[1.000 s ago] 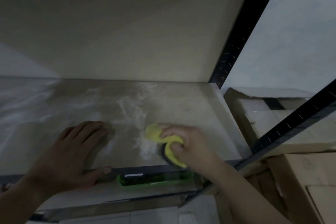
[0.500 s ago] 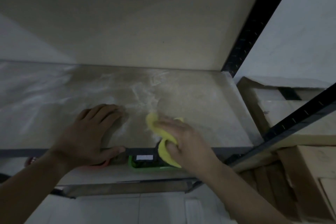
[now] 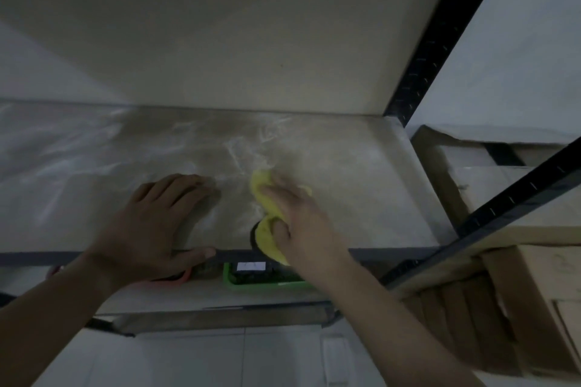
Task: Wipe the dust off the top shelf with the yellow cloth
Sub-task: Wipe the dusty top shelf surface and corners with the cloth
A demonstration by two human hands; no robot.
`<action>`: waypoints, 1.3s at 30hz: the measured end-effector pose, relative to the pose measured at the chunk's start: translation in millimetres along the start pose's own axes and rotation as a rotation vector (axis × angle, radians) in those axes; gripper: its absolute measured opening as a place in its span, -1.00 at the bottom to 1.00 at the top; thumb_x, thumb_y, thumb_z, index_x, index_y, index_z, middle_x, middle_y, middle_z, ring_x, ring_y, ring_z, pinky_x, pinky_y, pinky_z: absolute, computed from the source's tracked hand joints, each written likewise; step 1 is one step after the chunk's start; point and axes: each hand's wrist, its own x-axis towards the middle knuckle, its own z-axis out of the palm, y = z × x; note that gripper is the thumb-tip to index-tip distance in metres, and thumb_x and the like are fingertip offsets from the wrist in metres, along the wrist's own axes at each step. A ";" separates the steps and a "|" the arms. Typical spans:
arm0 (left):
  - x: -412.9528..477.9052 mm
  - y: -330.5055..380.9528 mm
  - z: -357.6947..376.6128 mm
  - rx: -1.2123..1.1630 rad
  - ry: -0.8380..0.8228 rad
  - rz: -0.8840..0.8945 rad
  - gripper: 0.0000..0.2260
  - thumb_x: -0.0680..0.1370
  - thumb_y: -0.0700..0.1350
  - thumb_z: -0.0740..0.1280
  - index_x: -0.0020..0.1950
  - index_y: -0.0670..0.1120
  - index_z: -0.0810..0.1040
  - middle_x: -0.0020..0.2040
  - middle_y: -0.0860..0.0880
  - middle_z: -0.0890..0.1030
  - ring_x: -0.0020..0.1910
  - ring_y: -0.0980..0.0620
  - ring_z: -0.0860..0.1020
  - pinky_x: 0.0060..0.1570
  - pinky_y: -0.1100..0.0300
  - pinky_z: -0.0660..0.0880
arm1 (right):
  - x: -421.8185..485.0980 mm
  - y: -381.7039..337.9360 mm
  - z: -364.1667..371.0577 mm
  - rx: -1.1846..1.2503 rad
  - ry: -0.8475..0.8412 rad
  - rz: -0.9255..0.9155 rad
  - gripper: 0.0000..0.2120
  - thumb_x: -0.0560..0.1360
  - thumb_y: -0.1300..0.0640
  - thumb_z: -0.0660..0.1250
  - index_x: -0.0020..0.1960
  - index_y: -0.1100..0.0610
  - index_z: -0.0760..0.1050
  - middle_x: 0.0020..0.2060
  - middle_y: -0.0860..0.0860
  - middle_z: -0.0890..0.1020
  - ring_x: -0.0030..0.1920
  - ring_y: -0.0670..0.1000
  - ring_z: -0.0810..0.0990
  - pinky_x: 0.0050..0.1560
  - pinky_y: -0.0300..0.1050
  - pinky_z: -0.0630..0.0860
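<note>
Fingers of my right hand pressed the bunched yellow cloth onto the top shelf; my left hand lay flat, spread wide, beside them. Beyond and left of both, dust streaks covered most of the shelf, so I judged wiping barely begun.

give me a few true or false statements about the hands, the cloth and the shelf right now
1. The right hand presses the yellow cloth on the top shelf. True.
2. The left hand holds a second cloth. False: it lies flat and empty on the shelf.
3. White dust streaks show on the shelf. True.
4. A green tray stands on the top shelf. False: it sits on the level below.
5. The cloth is blue. False: yellow.
</note>
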 end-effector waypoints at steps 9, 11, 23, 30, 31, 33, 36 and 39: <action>-0.1 -3.8 5.3 0.020 -0.005 -0.001 -0.15 0.49 0.47 0.18 0.46 -0.20 0.50 0.44 -0.16 0.50 0.39 -0.24 0.49 0.33 -0.21 0.45 | 44.0 126.2 -110.0 -0.269 0.388 0.702 -0.69 0.50 0.17 0.23 0.23 0.17 0.41 0.19 0.18 0.51 0.18 0.19 0.51 0.09 0.00 0.42; -0.4 -3.6 5.2 0.022 -0.003 0.001 -0.16 0.49 0.47 0.18 0.46 -0.20 0.50 0.44 -0.17 0.50 0.39 -0.23 0.48 0.33 -0.20 0.44 | 46.3 118.8 -89.4 -0.284 0.379 0.596 -0.63 0.51 0.20 0.22 0.31 0.16 0.42 0.27 0.15 0.49 0.22 0.18 0.50 0.18 0.03 0.46; 0.6 -0.8 1.1 0.022 -0.008 0.002 -0.15 0.49 0.45 0.20 0.46 -0.22 0.51 0.43 -0.19 0.52 0.37 -0.26 0.52 0.30 -0.23 0.49 | 72.1 120.5 -105.5 -0.095 0.434 0.590 -0.60 0.52 0.18 0.22 0.36 0.16 0.37 0.29 0.15 0.49 0.20 0.15 0.53 0.24 0.02 0.47; -1.8 -2.0 1.8 0.023 -0.033 -0.008 -0.15 0.50 0.46 0.19 0.49 -0.19 0.49 0.47 -0.16 0.49 0.42 -0.22 0.48 0.37 -0.17 0.43 | 93.6 76.4 -48.5 -0.246 0.113 0.261 -0.53 0.52 0.22 0.24 0.43 0.17 0.37 0.40 0.17 0.43 0.37 0.18 0.42 0.39 0.01 0.34; -2.0 -1.4 0.3 0.020 -0.036 -0.013 -0.15 0.50 0.47 0.18 0.50 -0.19 0.48 0.48 -0.15 0.48 0.44 -0.22 0.47 0.38 -0.17 0.42 | 92.3 61.7 -36.9 -0.164 0.039 0.100 -0.53 0.51 0.27 0.25 0.42 0.17 0.40 0.41 0.14 0.43 0.40 0.13 0.41 0.43 -0.07 0.28; -2.2 -0.5 -2.3 0.019 -0.043 -0.015 -0.15 0.50 0.47 0.17 0.51 -0.18 0.47 0.49 -0.14 0.47 0.45 -0.21 0.46 0.39 -0.15 0.41 | 88.9 50.5 -36.0 -0.027 -0.026 -0.065 -0.55 0.48 0.29 0.25 0.37 0.15 0.47 0.37 0.08 0.49 0.36 0.07 0.47 0.38 -0.21 0.30; -1.2 -1.3 -2.1 0.006 -0.050 -0.016 -0.15 0.51 0.48 0.17 0.53 -0.16 0.45 0.51 -0.13 0.45 0.47 -0.19 0.43 0.41 -0.16 0.40 | 95.1 76.5 -75.0 -0.186 0.290 0.073 -0.55 0.49 0.05 0.23 0.38 -0.08 0.42 0.24 -0.10 0.57 0.16 -0.05 0.57 0.11 -0.28 0.43; -0.7 -3.3 0.9 -0.003 -0.034 -0.018 -0.14 0.51 0.50 0.15 0.52 -0.14 0.46 0.50 -0.12 0.47 0.46 -0.19 0.45 0.40 -0.16 0.41 | 104.7 117.4 -108.6 -0.208 0.219 0.410 -0.47 0.49 0.06 0.31 0.44 0.02 0.31 0.33 0.14 0.45 0.28 0.20 0.46 0.23 -0.04 0.42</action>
